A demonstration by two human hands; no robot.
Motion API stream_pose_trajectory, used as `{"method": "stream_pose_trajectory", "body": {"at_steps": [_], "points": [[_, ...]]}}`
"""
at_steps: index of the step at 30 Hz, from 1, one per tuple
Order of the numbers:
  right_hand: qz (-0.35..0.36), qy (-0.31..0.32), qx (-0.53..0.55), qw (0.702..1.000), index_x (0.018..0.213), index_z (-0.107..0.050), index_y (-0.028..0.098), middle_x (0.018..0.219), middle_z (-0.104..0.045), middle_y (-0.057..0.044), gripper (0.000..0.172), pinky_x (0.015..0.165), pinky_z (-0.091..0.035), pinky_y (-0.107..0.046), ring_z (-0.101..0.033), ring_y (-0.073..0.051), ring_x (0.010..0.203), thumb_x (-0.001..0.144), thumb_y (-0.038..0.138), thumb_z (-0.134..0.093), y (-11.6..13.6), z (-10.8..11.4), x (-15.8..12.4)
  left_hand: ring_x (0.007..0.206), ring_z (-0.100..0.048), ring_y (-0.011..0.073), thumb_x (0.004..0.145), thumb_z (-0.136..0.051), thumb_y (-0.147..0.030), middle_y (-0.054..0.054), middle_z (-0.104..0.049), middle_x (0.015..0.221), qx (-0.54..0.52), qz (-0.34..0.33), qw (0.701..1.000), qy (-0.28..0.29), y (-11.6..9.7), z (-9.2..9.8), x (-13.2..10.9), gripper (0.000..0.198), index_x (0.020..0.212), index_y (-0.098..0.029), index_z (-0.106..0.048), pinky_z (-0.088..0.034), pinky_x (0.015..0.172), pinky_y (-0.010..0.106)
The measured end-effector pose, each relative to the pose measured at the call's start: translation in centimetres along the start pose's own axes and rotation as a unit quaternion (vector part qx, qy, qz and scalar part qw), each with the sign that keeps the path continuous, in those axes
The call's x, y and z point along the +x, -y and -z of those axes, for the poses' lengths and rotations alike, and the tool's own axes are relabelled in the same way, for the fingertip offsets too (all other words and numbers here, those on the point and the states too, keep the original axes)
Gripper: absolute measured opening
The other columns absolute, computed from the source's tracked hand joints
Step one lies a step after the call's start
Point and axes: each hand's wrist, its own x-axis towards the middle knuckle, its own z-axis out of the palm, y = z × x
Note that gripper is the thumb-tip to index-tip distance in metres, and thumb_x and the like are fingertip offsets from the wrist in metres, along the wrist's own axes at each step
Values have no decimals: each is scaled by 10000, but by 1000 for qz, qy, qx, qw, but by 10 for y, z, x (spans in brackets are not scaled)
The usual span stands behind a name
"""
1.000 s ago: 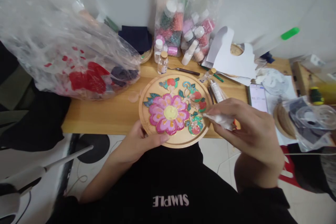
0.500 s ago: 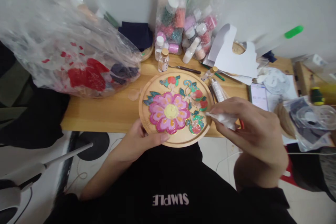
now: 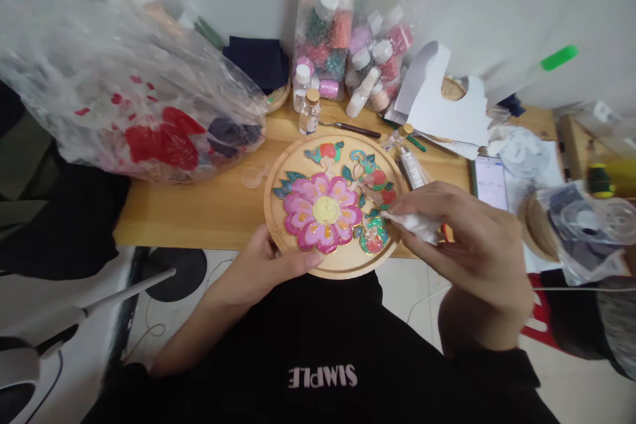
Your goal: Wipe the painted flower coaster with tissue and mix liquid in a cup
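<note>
A round wooden plate (image 3: 283, 238) bears a raised, gold-outlined design: a large pink flower (image 3: 325, 210) with a yellow centre, red fruits and green-blue leaves. My left hand (image 3: 271, 265) grips its lower left rim, thumb on top and fingers underneath. Pinched in my right hand (image 3: 472, 238) is a crumpled white tissue (image 3: 417, 224), its pointed tip over the leaves at the plate's right side. Whether the tip touches the surface I cannot tell. Just beyond the plate's right rim lies a metal tube (image 3: 412, 169).
Behind the plate stand a small corked bottle (image 3: 309, 118) and a dark-handled tool (image 3: 355, 130). Bags of coloured jars (image 3: 342, 46) lean on the wall. A large plastic bag (image 3: 163, 112) fills the left. A phone (image 3: 489, 182), papers (image 3: 442, 106) and a wrapped packet (image 3: 591, 228) lie right.
My right hand has moved slightly left, bringing the tissue tip further over the plate's leaves. My left hand keeps its hold, and the plate has barely shifted.
</note>
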Motion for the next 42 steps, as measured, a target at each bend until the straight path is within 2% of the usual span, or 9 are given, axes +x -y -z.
{"method": "stream_pose_trajectory", "body": {"at_steps": [9, 16, 19, 23, 30, 36, 42], "points": [[-1, 8, -1, 1000, 1018, -614, 222, 890, -731, -30, 214, 686, -578, -287, -708, -169, 790, 865, 80, -661, 2, 1, 1, 1156, -680, 327, 670, -872, -261, 91, -753, 1177, -14, 4, 1000, 3, 2, 2, 0, 550, 1176, -200, -664, -535, 1029, 463], [-17, 17, -21, 1000, 1023, -615, 235, 863, -723, -34, 193, 633, -562, -305, -697, -182, 754, 876, 115, -651, 3, 7, -1, 1156, -680, 333, 631, -892, -217, 87, -755, 1180, -21, -9, 1000, 17, 0, 1, 2, 683, 1267, -218, -642, -541, 1022, 461], [-18, 12, -15, 1000, 1030, -620, 239, 871, -726, -32, 219, 658, -563, -307, -700, -182, 765, 865, 100, -658, 2, 9, -2, 1143, -687, 334, 652, -883, -248, 93, -757, 1176, -22, -26, 999, 19, 3, 2, 3, 650, 1258, -209, -652, -554, 1006, 460], [-7, 1, -5, 1000, 1001, -633, 216, 843, -723, -35, 189, 636, -553, -290, -698, -177, 743, 856, 100, -667, 3, 6, 0, 1168, -675, 336, 644, -889, -221, 87, -753, 1185, -17, -3, 1000, 21, 0, 1, 2, 662, 1260, -216, -647, -542, 1026, 459], [-10, 33, -29, 999, 1020, -621, 236, 883, -729, -33, 198, 657, -567, -308, -707, -190, 778, 878, 99, -635, 3, 11, 0, 1156, -682, 333, 664, -884, -249, 84, -760, 1168, -25, -4, 1000, 13, -5, -1, 0, 665, 1281, -223, -637, -547, 1026, 467], [-31, 0, -36, 999, 1045, -628, 277, 910, -745, 6, 304, 685, -570, -279, -712, -164, 790, 850, 45, -657, 4, 16, -4, 1172, -673, 326, 679, -872, -245, 75, -760, 1165, -20, -8, 1000, 15, -3, 1, 1, 620, 1259, -234, -651, -542, 1029, 457], [-8, -1, 10, 1000, 1038, -627, 232, 874, -725, -26, 258, 672, -564, -298, -708, -178, 789, 840, 73, -670, 1, 9, -1, 1163, -676, 326, 685, -866, -248, 86, -753, 1186, -22, -9, 1000, 18, 0, 2, 1, 647, 1288, -226, -631, -542, 1025, 458]]}}
